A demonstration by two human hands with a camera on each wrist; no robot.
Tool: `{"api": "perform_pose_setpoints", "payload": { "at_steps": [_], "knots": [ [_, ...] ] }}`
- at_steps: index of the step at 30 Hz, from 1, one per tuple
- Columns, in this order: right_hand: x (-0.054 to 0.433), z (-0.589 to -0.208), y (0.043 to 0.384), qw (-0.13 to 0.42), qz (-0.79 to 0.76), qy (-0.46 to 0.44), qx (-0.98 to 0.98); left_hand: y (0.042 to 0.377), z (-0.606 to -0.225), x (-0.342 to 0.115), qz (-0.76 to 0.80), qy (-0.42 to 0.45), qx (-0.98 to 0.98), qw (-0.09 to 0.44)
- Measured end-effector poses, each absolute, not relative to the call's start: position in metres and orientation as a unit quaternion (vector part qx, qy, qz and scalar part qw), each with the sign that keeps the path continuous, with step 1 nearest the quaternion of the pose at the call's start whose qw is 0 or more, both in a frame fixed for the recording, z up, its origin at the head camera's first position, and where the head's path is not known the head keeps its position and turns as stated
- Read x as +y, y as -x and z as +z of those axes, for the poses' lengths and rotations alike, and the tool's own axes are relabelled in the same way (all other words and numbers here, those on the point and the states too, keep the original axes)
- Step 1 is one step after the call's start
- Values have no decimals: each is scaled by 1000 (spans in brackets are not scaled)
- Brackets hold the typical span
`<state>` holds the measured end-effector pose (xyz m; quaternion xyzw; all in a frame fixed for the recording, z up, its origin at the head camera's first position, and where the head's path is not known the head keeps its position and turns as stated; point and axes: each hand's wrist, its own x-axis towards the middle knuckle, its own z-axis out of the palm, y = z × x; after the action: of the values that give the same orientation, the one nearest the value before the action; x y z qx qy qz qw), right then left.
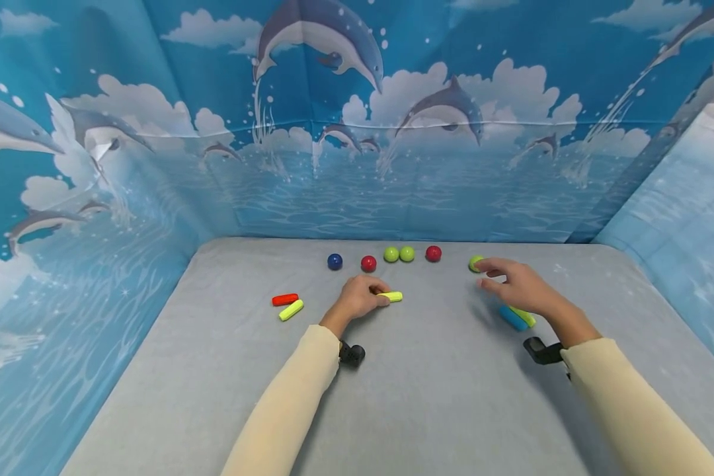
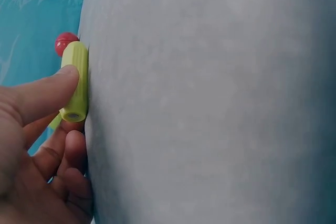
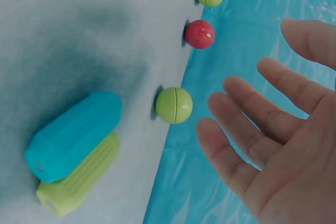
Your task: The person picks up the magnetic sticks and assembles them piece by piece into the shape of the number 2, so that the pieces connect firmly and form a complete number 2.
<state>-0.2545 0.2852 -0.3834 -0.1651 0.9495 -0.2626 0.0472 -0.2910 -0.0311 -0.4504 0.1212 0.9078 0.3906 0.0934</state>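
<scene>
My left hand (image 1: 359, 295) pinches a short yellow-green ribbed stick (image 1: 395, 297) at the middle of the table. In the left wrist view the thumb presses along the side of this stick (image 2: 80, 80), with fingers behind it. My right hand (image 1: 522, 285) hovers over the right part of the table, its fingers loosely spread and nothing in them. Just beyond its fingertips sits a green ball (image 3: 174, 105) with a seam round it. Below this hand lie a blue ribbed stick (image 3: 73, 137) and a yellow-green one (image 3: 81, 177), side by side and touching.
Along the table's far edge stand a blue ball (image 1: 335, 262), a red ball (image 1: 368, 264), two green balls (image 1: 391, 254) side by side and another red ball (image 1: 433, 254). A red stick (image 1: 285, 299) and a yellow-green stick (image 1: 291, 310) lie at left. Dolphin-printed curtains (image 1: 333, 192) hang behind.
</scene>
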Motion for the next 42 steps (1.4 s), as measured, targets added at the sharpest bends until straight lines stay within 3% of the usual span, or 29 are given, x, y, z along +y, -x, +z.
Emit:
{"api": "perform_pose_setpoints", "payload": {
  "at_steps": [9,16,30,37,42],
  "knots": [
    [289,-386,288,36,-215,142,965,291,-448,-32,397,-109,905,105],
    [290,-399,314,75,-149,119,979,291,-445,-29,398,-119,903,110],
    [298,-416,313,75,-201,88,973,292,-451,-23,404,-120,900,112],
    [260,-408,305,68,-244,147,956,293,-450,-29,411,-112,898,110],
    [234,-412,303,99,-276,158,943,293,-449,-33,414,-110,897,112]
  ]
}}
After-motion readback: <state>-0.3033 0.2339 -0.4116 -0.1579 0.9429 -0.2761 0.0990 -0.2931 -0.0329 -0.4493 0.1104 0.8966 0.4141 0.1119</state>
